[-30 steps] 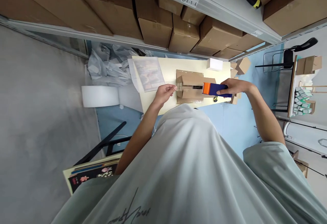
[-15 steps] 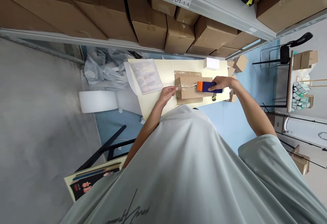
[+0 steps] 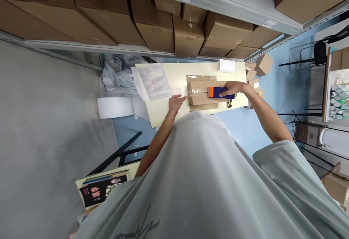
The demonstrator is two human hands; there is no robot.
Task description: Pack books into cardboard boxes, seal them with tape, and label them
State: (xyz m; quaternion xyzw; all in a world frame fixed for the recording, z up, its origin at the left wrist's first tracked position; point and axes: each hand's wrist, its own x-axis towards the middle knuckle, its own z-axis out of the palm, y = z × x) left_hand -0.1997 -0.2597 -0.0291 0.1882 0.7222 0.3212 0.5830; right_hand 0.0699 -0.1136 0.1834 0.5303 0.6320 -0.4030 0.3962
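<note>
A brown cardboard box (image 3: 201, 98) lies on the pale yellow tabletop (image 3: 160, 112), with flaps spread at its two long sides and clear tape at its left end. My right hand (image 3: 231, 88) grips a dark blue and orange tape dispenser (image 3: 218, 92), which rests on top of the box along its middle seam. Just left of the box, my left hand (image 3: 176, 102) is held with its fingers apart and nothing in it. A yellow and black cutter (image 3: 229, 103) lies by the box's near right side, partly hidden.
At the table's back right stands a white box (image 3: 226, 66). A plastic-covered sheet (image 3: 155, 81) lies on the left, near a white foam roll (image 3: 116, 107). Shelves of cardboard boxes (image 3: 188, 37) run along the far side, and a chair (image 3: 319, 53) stands at right.
My left hand has opened and drawn back a little from the box's left end. The tape dispenser in my right hand has shifted slightly left. The camera view has moved.
</note>
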